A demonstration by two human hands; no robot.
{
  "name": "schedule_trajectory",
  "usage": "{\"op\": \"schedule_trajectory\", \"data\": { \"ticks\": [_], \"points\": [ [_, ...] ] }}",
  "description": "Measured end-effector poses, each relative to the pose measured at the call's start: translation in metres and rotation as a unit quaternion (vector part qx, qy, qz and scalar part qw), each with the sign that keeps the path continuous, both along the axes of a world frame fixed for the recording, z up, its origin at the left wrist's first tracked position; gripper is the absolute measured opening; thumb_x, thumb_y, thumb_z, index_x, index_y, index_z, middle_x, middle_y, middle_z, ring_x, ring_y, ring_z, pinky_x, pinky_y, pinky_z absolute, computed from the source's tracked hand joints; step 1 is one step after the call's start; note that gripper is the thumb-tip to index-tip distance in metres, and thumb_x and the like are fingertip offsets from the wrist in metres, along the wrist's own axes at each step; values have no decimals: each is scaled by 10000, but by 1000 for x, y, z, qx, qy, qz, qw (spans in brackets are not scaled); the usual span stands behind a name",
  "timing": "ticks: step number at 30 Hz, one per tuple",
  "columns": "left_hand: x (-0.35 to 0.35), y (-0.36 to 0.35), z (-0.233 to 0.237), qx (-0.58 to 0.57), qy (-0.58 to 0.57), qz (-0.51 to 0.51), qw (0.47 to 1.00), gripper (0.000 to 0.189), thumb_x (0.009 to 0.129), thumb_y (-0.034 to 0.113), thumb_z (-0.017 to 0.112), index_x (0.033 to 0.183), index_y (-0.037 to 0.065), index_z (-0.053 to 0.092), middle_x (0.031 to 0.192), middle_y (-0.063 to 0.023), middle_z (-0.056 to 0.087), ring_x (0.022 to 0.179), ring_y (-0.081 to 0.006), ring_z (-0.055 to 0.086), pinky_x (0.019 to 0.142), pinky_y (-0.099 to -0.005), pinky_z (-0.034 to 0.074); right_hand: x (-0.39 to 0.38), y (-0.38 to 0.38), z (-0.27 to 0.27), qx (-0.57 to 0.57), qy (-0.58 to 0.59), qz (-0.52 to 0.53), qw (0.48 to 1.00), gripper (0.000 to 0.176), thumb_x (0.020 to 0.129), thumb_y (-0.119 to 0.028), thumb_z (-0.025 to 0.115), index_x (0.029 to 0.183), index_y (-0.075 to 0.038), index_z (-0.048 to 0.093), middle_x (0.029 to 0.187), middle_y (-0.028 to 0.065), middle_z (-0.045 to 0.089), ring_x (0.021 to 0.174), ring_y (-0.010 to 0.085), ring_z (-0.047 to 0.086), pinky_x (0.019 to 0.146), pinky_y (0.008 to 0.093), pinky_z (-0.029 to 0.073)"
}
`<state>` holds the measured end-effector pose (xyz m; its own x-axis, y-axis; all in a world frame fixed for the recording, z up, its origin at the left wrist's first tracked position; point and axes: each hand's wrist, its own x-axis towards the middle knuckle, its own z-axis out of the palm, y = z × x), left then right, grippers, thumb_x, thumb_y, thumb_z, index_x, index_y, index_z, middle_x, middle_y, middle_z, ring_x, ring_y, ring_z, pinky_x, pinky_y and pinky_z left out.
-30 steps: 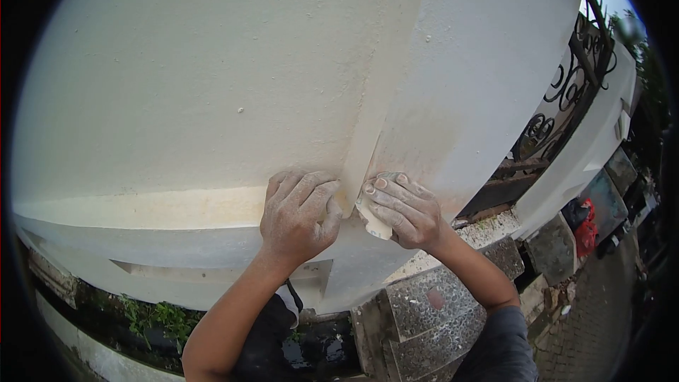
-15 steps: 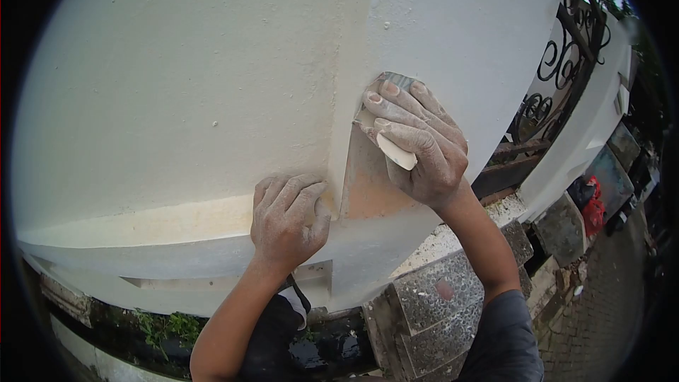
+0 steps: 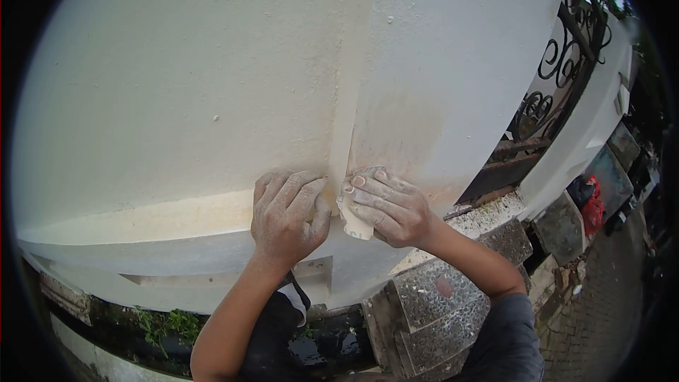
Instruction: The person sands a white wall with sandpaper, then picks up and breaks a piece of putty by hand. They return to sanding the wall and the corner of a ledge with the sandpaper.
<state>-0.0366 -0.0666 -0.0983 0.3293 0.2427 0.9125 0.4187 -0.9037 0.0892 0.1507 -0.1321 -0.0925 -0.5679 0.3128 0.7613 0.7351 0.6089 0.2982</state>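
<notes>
My right hand (image 3: pixel 390 206) holds a folded piece of sandpaper (image 3: pixel 357 225) with a pale, dusty backing. It is pressed against the lower part of the white pillar face (image 3: pixel 407 71), beside the inner corner. The fingers lie over the sheet, and its lower edge sticks out below them. A brownish, scuffed patch (image 3: pixel 396 124) shows on the pillar just above. To the left, my left hand (image 3: pixel 290 216) rests on the wall ledge (image 3: pixel 191 219) with its fingers bent over it; their tips are partly hidden. White dust coats both hands.
A cream wall (image 3: pixel 191 85) fills the left side. Below it run a ditch with dark water (image 3: pixel 332 350) and green weeds (image 3: pixel 166 325). Speckled stone slabs (image 3: pixel 442 304) lie at lower right. Farther right are a black wrought-iron fence (image 3: pixel 552 99) and a red plastic bag (image 3: pixel 593 209).
My right hand has slid down the pillar with the sandpaper, baring the brownish patch it covered. My left hand has stayed on the ledge.
</notes>
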Motion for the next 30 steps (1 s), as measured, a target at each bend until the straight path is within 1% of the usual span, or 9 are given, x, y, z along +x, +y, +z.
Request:
{"op": "schedule_trajectory", "data": {
  "ticks": [2, 6, 11, 13, 18, 22, 24, 27, 30],
  "points": [
    [1, -3, 2, 13, 8, -6, 1000, 242, 599, 5, 603, 836, 54, 610, 870, -73, 624, 789, -244, 574, 758, -361, 406, 14, 4, -3, 4, -59, 15, 998, 56, 781, -123, 593, 835, -116, 605, 1053, 67, 638, 1045, 201, 580, 917, 400, 465],
    [2, -3, 3, 3, 5, 2, 1000, 253, 588, 4, 603, 836, 54, 610, 872, -73, 622, 789, -246, 573, 760, -365, 406, 8, 12, 86, 163, 26, -3, 986, 227, 675, -120, 674, 881, -69, 593, 1062, 91, 633, 1066, 232, 569, 943, 419, 430],
    [2, -2, 1, 12, 0, 1, 1000, 257, 586, 2, 599, 837, 52, 607, 866, -73, 620, 791, -248, 573, 760, -368, 406, 11, -3, -3, 22, 4, -5, 1000, 172, 720, -149, 639, 872, -77, 604, 1032, 80, 646, 1051, 224, 577, 935, 411, 442],
    [4, -3, 2, 23, 9, 8, 1000, 254, 586, 1, 599, 836, 49, 606, 865, -74, 619, 791, -250, 572, 760, -369, 406, 17, -5, -2, -7, -57, 4, 998, 173, 740, -168, 627, 888, -82, 607, 1037, 77, 644, 1046, 215, 580, 944, 403, 437],
    [5, -3, 1, 14, 4, 6, 1000, 263, 580, -1, 599, 838, 47, 608, 855, -73, 618, 779, -247, 571, 755, -368, 407, 9, 12, 85, 190, 106, -19, 976, 162, 723, -158, 668, 861, -104, 602, 1036, 75, 646, 1065, 216, 570, 971, 412, 404],
    [4, -4, 1, 26, 8, 5, 1000, 264, 585, -3, 596, 843, 50, 608, 853, -72, 619, 775, -246, 570, 753, -368, 407, 15, -8, -14, 6, 13, -31, 999, 92, 761, -137, 616, 849, -118, 599, 1017, 58, 654, 1026, 208, 591, 920, 405, 458],
    [5, -4, 2, 30, 10, 13, 999, 262, 587, -4, 593, 843, 51, 607, 856, -73, 620, 774, -245, 571, 752, -368, 407, 27, -5, -9, 5, -14, -23, 1000, 77, 775, -126, 600, 852, -119, 599, 1029, 55, 650, 1033, 210, 588, 930, 402, 451],
    [7, -5, 3, 27, 22, 18, 999, 264, 583, -4, 591, 841, 51, 607, 858, -73, 622, 770, -244, 573, 748, -367, 408, 24, 21, 69, 211, 55, 3, 976, 114, 757, -138, 621, 863, -98, 603, 1046, 63, 644, 1046, 221, 581, 951, 404, 430],
    [7, -3, 0, 25, 25, 24, 999, 269, 581, 14, 596, 846, 58, 612, 864, -65, 624, 777, -231, 576, 760, -366, 405, 12, 6, 55, 146, 77, -15, 986, 155, 741, -153, 636, 873, -78, 603, 1048, 85, 640, 1046, 238, 580, 942, 412, 435]
  ]
}}
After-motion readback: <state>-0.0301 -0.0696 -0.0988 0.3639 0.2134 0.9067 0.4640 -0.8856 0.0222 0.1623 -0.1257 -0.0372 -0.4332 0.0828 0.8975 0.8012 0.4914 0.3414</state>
